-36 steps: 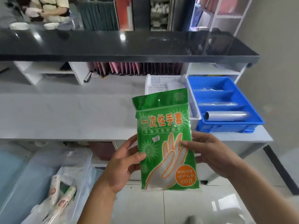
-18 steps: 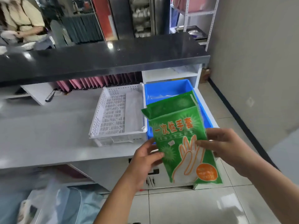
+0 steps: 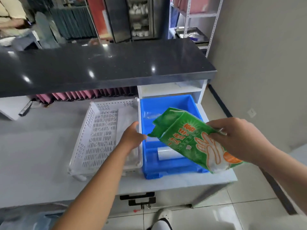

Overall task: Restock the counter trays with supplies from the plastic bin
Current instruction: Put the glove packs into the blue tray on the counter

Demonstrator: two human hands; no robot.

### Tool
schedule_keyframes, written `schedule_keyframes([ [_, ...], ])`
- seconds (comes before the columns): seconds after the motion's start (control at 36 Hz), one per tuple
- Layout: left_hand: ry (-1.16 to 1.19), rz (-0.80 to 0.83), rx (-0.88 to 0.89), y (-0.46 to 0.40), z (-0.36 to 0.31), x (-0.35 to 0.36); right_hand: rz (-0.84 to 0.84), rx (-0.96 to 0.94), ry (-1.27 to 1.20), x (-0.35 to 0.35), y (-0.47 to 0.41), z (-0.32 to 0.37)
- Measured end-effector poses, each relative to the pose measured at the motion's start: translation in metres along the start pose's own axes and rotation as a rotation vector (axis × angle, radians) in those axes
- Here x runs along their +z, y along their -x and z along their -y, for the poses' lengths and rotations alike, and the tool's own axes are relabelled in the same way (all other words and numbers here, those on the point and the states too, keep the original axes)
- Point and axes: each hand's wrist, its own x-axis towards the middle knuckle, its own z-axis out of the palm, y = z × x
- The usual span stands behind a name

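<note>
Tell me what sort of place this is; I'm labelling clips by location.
Probably a shop or eatery service counter: a dark raised countertop above a white work surface, supply trays, and a green glove pack being restocked.

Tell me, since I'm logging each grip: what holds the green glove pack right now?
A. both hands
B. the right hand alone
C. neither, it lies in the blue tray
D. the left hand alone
B: the right hand grips the glove pack above the blue tray, while the left hand is off it.

left hand (image 3: 132, 138) fingers — hidden past blue tray (image 3: 166, 170) rim | roll (image 3: 166, 152) — half covered by green packet (image 3: 187, 138)
</note>
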Motion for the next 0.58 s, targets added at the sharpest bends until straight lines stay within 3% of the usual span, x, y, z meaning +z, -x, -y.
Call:
schedule_keyframes([
  [0.31, -0.024, 0.002, 0.025, -0.043, 0.014, 0.005, -0.269, -0.179, 0.383, 0.021, -0.151, 0.030],
  [0.58, 0.033, -0.006, 0.043, -0.051, 0.028, 0.007, -0.258, -0.214, 0.489, 0.096, -0.237, 0.018],
])
